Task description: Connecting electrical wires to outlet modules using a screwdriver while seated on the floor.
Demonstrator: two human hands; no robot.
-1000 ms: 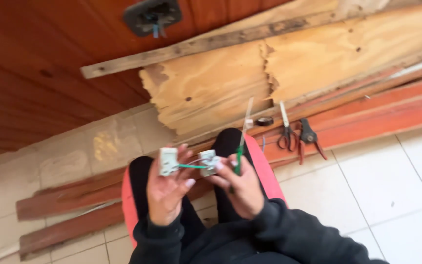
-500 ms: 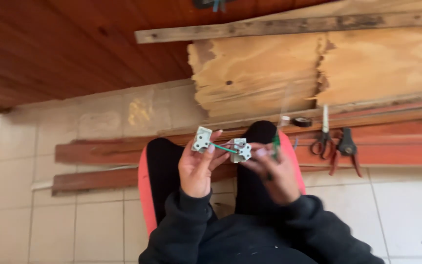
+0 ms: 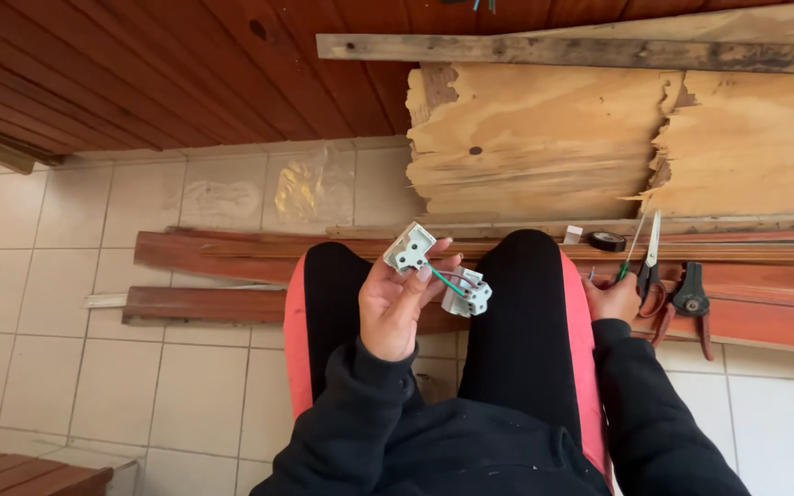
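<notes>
Socket modules (image 3: 440,271) in left hand (image 3: 397,303); right hand (image 3: 612,296) grips screwdriver (image 3: 630,253)

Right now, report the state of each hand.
Left hand: closed on two white plastic socket modules joined by green wire.
Right hand: closed on a thin green-handled screwdriver.

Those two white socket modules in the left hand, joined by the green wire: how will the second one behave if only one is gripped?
Held by one socket module, the other module probably dangles and swings: only the thin green wire links them. They look like light, rigid plastic, unlikely to roll. The left hand manages both.
</notes>
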